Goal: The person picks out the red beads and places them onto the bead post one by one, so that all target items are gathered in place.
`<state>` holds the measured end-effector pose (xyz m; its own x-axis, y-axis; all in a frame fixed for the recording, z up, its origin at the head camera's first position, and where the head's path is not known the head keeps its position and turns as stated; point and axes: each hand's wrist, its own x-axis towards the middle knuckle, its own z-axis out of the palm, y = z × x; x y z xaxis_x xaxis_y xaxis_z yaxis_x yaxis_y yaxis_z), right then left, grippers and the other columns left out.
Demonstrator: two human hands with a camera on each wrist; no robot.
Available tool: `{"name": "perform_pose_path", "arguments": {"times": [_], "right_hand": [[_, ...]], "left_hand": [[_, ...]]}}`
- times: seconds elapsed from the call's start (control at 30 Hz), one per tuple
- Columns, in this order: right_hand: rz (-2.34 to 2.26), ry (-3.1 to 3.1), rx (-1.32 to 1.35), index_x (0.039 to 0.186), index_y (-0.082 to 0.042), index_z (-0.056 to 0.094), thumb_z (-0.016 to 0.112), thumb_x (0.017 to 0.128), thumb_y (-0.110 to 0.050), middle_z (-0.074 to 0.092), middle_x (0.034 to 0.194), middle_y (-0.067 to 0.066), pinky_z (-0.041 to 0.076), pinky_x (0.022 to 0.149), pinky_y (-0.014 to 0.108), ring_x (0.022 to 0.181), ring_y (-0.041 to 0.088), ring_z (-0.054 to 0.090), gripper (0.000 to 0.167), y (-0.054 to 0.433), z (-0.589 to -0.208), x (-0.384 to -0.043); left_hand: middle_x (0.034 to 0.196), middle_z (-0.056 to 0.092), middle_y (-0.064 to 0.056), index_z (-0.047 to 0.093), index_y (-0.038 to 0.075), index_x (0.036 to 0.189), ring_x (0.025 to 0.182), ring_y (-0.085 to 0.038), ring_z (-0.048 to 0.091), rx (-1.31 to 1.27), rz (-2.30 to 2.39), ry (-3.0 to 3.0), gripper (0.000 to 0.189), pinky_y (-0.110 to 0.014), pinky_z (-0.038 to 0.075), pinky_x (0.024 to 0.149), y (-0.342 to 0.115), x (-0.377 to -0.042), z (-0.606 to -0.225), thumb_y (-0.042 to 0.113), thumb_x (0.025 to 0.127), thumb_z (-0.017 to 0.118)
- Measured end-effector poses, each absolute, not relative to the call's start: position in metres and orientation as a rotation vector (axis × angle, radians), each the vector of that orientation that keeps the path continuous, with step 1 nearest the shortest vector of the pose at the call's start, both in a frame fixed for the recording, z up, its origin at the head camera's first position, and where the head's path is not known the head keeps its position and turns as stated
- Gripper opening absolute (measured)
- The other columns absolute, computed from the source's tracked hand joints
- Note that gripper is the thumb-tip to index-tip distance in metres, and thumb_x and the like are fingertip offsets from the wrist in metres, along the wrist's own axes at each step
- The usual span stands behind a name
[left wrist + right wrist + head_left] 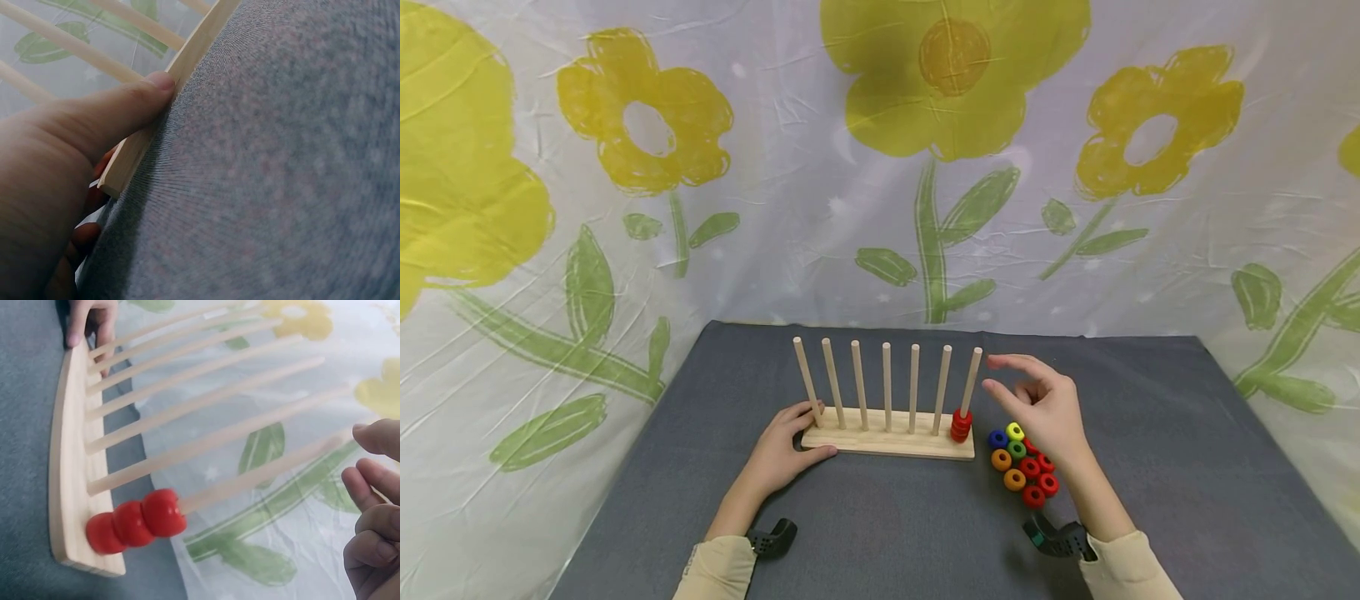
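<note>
One bead (1031, 447) partly behind right hand (1051, 410).

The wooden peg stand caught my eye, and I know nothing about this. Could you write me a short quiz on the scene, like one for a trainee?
1. How many pegs rise from the wooden base?
2. True or false: the right hand is holding a bead.
3. The left hand holds: A) a peg's tip; B) the base's end; C) a loose bead.

Key: 1. Seven. 2. False; it holds nothing, near the peg carrying three red beads. 3. B.
</note>
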<state>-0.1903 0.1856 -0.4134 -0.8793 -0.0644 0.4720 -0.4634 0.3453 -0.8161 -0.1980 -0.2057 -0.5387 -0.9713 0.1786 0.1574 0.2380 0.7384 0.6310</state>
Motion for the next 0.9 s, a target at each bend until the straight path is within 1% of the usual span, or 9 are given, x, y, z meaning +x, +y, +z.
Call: {"name": "perform_pose_path", "arguments": {"times": [0.07, 0.17, 0.27, 0.3, 0.4, 0.47, 0.53, 0.67, 0.9], "right_hand": [[1.550, -2.257, 0.458, 0.122, -0.008, 0.079, 0.082, 0.093, -0.003, 0.062, 0.083, -0.007, 0.025, 0.037, 0.027, 0.041, 0.009, 0.025, 0.029, 0.188, -0.417, -0.189], [1.558, -2.263, 0.441, 0.121, -0.007, 0.079, 0.082, 0.093, -0.003, 0.069, 0.099, -0.011, 0.025, 0.037, 0.027, 0.040, 0.008, 0.026, 0.028, 0.190, -0.421, -0.187], [1.564, -2.274, 0.428, 0.121, -0.006, 0.079, 0.082, 0.093, -0.003, 0.071, 0.105, -0.013, 0.025, 0.036, 0.027, 0.040, 0.008, 0.026, 0.028, 0.193, -0.426, -0.186], [1.563, -2.278, 0.426, 0.121, -0.006, 0.079, 0.082, 0.093, -0.003, 0.071, 0.102, -0.013, 0.025, 0.035, 0.027, 0.039, 0.007, 0.026, 0.029, 0.194, -0.428, -0.186], [1.552, -2.296, 0.416, 0.121, -0.006, 0.079, 0.082, 0.093, -0.004, 0.065, 0.082, -0.008, 0.025, 0.035, 0.027, 0.039, 0.005, 0.025, 0.029, 0.197, -0.432, -0.185], [1.541, -2.313, 0.404, 0.121, -0.008, 0.079, 0.083, 0.093, -0.005, 0.054, 0.067, -0.004, 0.025, 0.035, 0.026, 0.040, 0.003, 0.025, 0.028, 0.199, -0.436, -0.184], [1.532, -2.330, 0.390, 0.121, -0.010, 0.079, 0.083, 0.093, -0.006, 0.044, 0.058, -0.001, 0.025, 0.035, 0.026, 0.040, 0.002, 0.025, 0.028, 0.201, -0.439, -0.183], [1.515, -2.357, 0.363, 0.121, -0.014, 0.079, 0.083, 0.094, -0.009, 0.043, 0.058, 0.000, 0.026, 0.036, 0.026, 0.040, 0.001, 0.025, 0.028, 0.206, -0.445, -0.180], [1.542, -2.353, 0.332, 0.121, -0.012, 0.079, 0.083, 0.093, -0.006, 0.052, 0.067, -0.004, 0.027, 0.035, 0.025, 0.040, -0.001, 0.025, 0.029, 0.214, -0.453, -0.174]], "left_hand": [[0.155, 0.055, -0.015, 0.060, 0.008, 0.152, 0.146, -0.041, 0.047, -0.341, -1.051, -2.852, 0.078, -0.063, 0.041, 0.117, -0.206, -0.198, -0.539, 0.040, 0.087, 0.089], [0.155, 0.055, -0.015, 0.059, 0.008, 0.153, 0.146, -0.041, 0.047, -0.344, -1.050, -2.858, 0.078, -0.063, 0.041, 0.117, -0.206, -0.199, -0.539, 0.041, 0.087, 0.089], [0.156, 0.055, -0.015, 0.059, 0.009, 0.153, 0.146, -0.040, 0.047, -0.345, -1.056, -2.858, 0.078, -0.063, 0.041, 0.117, -0.206, -0.199, -0.539, 0.040, 0.087, 0.089], [0.155, 0.055, -0.015, 0.059, 0.008, 0.153, 0.146, -0.041, 0.047, -0.348, -1.055, -2.856, 0.078, -0.063, 0.041, 0.116, -0.206, -0.199, -0.538, 0.040, 0.087, 0.089], [0.155, 0.055, -0.015, 0.059, 0.008, 0.152, 0.146, -0.041, 0.047, -0.348, -1.057, -2.855, 0.078, -0.063, 0.041, 0.116, -0.206, -0.198, -0.539, 0.040, 0.087, 0.089], [0.155, 0.055, -0.015, 0.060, 0.007, 0.152, 0.146, -0.041, 0.047, -0.346, -1.057, -2.855, 0.078, -0.063, 0.041, 0.117, -0.207, -0.198, -0.539, 0.040, 0.087, 0.089], [0.156, 0.055, -0.015, 0.060, 0.007, 0.152, 0.146, -0.040, 0.047, -0.340, -1.058, -2.859, 0.078, -0.063, 0.041, 0.117, -0.207, -0.198, -0.539, 0.040, 0.088, 0.089], [0.156, 0.054, -0.015, 0.060, 0.006, 0.151, 0.147, -0.040, 0.046, -0.335, -1.055, -2.868, 0.077, -0.063, 0.041, 0.118, -0.206, -0.198, -0.538, 0.040, 0.088, 0.088], [0.157, 0.053, -0.015, 0.060, 0.006, 0.151, 0.148, -0.041, 0.045, -0.332, -1.055, -2.875, 0.077, -0.063, 0.040, 0.118, -0.206, -0.198, -0.538, 0.040, 0.088, 0.088]]}}
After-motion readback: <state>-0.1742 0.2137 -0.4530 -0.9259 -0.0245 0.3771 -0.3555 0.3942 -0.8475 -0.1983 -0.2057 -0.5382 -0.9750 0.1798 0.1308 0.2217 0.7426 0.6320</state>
